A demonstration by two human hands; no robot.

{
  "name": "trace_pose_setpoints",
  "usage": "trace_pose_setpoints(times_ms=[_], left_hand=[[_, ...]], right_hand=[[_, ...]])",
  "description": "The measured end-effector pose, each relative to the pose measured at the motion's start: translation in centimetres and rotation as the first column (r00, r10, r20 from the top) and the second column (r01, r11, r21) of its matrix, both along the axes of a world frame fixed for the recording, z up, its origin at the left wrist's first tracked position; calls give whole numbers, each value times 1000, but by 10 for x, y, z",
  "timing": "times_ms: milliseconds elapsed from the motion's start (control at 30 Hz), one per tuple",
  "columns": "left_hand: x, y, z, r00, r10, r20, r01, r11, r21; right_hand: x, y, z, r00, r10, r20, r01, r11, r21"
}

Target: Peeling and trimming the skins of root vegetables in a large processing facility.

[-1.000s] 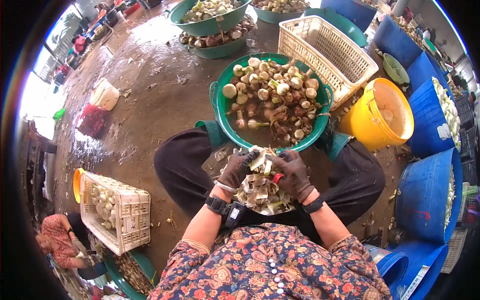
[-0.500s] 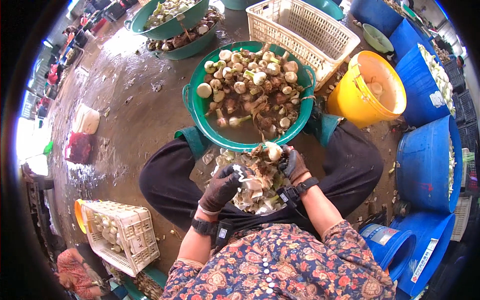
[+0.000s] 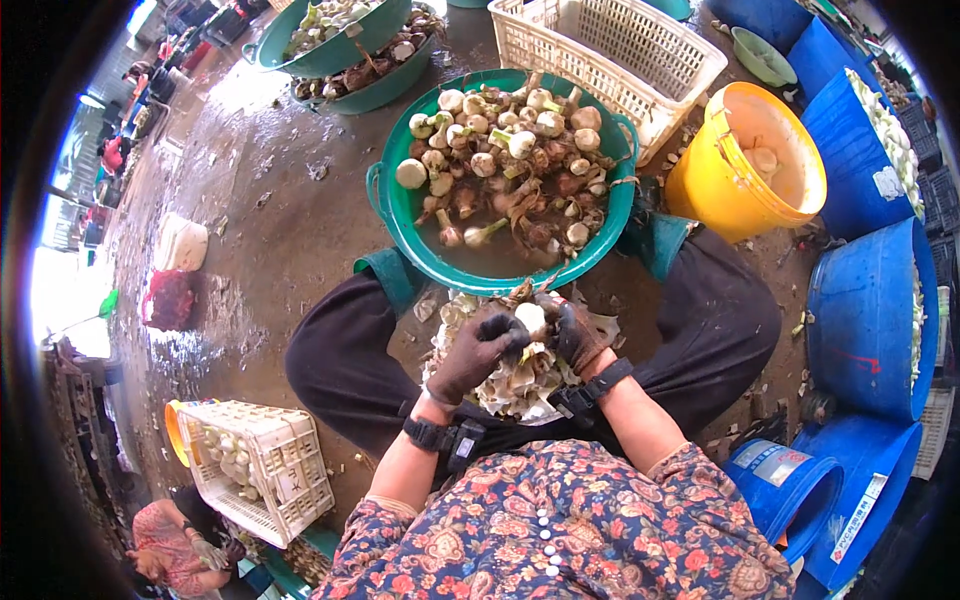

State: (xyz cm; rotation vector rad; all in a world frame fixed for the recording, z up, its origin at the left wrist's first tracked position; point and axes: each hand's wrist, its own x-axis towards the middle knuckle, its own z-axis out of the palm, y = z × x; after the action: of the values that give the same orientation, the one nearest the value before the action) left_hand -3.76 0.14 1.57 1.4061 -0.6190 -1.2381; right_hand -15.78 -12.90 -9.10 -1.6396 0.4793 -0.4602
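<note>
My gloved left hand (image 3: 480,350) is closed at a white garlic bulb (image 3: 531,318) with a brown stalk, just in front of the large green tub (image 3: 402,240). My gloved right hand (image 3: 574,332) grips the same bulb from the right, its fingers partly hidden. Beneath both hands, between my bent legs, lies a pile of pale torn peelings (image 3: 505,395). The tub holds garlic bulbs (image 3: 482,165) with stems and dark roots in murky water.
A cream crate (image 3: 650,120) and yellow bucket (image 3: 720,190) sit right of the tub; blue barrels (image 3: 855,330) line the right. Stacked green basins (image 3: 340,55) stand behind. At lower left are a crate of peeled bulbs (image 3: 290,475) and a co-worker (image 3: 175,540) in pink.
Since half a second ago, my left hand has risen and moved right from the peelings to the bulb in my right hand, and the white skin in its fingers is no longer visible.
</note>
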Motion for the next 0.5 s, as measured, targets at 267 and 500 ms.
trace_pose_setpoints(times_ms=[267,500], left_hand=[[32,49,33,945,-220,-244,169,963,-212],[14,-3,-13,994,86,-63,-57,927,371]], right_hand=[[-10,-12,-26,995,-68,68,-5,670,743],[11,2,29,988,-59,142,-98,470,877]])
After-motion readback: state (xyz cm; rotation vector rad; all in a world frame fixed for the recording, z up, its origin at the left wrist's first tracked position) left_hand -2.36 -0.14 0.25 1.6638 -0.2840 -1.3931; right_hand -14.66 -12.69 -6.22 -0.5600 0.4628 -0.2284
